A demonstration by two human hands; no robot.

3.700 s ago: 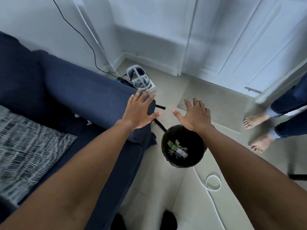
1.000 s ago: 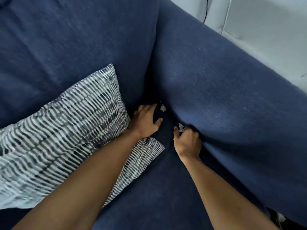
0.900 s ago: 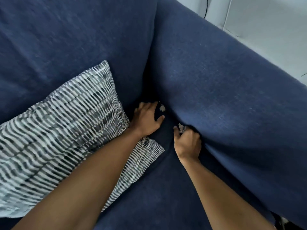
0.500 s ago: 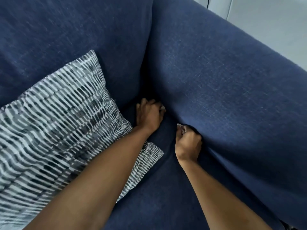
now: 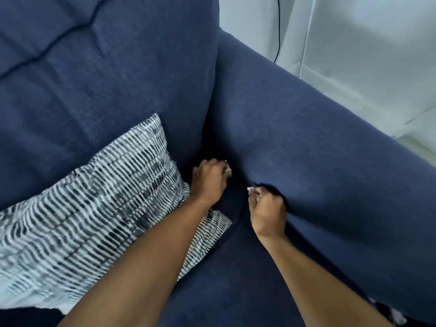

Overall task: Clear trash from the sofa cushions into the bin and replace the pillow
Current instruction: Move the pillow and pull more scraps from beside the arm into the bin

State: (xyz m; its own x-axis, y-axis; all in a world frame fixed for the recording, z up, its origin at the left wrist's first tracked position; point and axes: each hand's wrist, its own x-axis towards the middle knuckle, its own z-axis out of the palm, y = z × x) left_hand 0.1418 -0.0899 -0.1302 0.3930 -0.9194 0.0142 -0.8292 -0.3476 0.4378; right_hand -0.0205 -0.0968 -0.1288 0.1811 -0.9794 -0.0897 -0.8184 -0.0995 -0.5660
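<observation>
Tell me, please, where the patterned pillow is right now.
In the head view the patterned pillow lies at the left on the sofa seat, leaning against the backrest, its right corner under the left forearm beside the left hand.

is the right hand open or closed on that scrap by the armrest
Closed: the right hand is a fist at the armrest, a pale scrap poking from its grip.

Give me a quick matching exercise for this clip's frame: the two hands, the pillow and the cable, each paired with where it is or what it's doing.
Things:
1. left hand
2. right hand
3. striped pillow
4. black cable

Places or states:
A. hangs down the wall behind the sofa
B. closed on a pale scrap at the base of the armrest
C. lies on the seat under the left forearm
D. closed on a pale scrap in the sofa's back corner

Pairs: 1-D, 2-B, 3-C, 4-A
</observation>
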